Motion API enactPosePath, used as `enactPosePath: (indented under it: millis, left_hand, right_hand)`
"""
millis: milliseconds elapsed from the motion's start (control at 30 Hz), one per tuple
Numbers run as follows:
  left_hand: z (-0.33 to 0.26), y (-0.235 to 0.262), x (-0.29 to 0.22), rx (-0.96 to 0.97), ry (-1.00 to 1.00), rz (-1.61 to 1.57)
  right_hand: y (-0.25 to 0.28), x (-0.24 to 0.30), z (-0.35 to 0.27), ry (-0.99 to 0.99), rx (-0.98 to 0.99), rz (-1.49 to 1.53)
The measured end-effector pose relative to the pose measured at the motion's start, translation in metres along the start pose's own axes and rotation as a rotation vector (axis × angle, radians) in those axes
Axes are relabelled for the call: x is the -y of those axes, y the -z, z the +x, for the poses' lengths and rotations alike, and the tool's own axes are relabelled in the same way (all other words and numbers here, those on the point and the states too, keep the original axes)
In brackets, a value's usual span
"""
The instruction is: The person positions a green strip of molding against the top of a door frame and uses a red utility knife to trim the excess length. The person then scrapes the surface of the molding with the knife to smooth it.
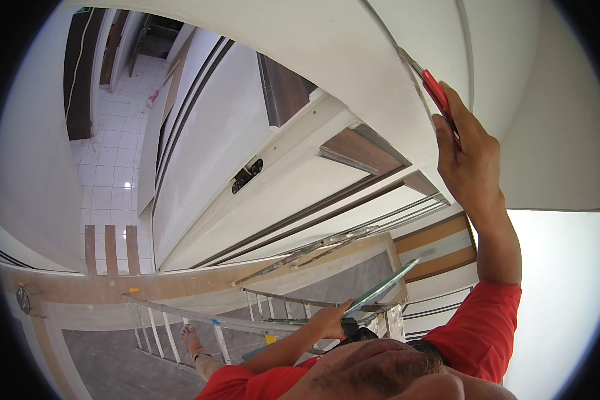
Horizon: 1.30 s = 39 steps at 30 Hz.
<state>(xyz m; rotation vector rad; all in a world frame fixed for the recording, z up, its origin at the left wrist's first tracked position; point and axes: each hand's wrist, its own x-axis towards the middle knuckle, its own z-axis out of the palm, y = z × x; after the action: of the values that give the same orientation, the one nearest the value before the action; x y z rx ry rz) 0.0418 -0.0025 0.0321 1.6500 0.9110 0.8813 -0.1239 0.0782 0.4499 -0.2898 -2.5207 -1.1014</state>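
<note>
High at the upper right, my right hand (pixel 472 150) is closed around a red-handled scraper (pixel 436 92). Its thin metal blade points up and left, touching or very near a narrow groove in the white surface (pixel 367 57). Lower down, in front of my chest, my left hand (pixel 328 323) grips a flat pale-green plate (pixel 385 285), seen nearly edge-on. The left fingers are partly hidden behind that plate. What lies on the plate's face cannot be made out.
An aluminium ladder (pixel 221 343) stands below, with my bare foot (pixel 192 339) at its rungs. A white door (pixel 247 217) with dark stripes fills the middle. Beyond it lies a white tiled floor (pixel 103 177). Wooden strips (pixel 111 250) lie at left.
</note>
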Motion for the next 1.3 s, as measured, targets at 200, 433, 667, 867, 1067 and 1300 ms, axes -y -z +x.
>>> enactPosePath:
  millis: [200, 433, 667, 867, 1067, 1300]
  left_hand:
    - [0.000, -0.001, -0.001, 0.007, 0.016, 0.001]
    - [-0.002, -0.001, 0.003, -0.014, -0.027, -0.036]
    - [-0.005, 0.007, -0.004, 0.020, -0.021, -0.006]
    - [0.003, -0.006, 0.011, -0.055, -0.067, -0.006]
    - [0.003, -0.010, 0.015, -0.089, -0.114, -0.029]
    - [0.002, -0.008, 0.014, -0.076, -0.121, -0.030]
  right_hand:
    - [0.000, 0.006, 0.010, -0.050, 0.032, 0.098]
    - [-0.014, -0.013, -0.015, -0.016, 0.016, 0.050]
    - [-0.011, -0.023, -0.026, -0.046, 0.067, -0.018]
    - [-0.018, -0.022, -0.016, 0.042, -0.040, 0.053]
    - [-0.027, -0.046, -0.041, -0.001, 0.007, 0.020]
    - [-0.025, -0.039, -0.030, 0.050, -0.085, 0.078]
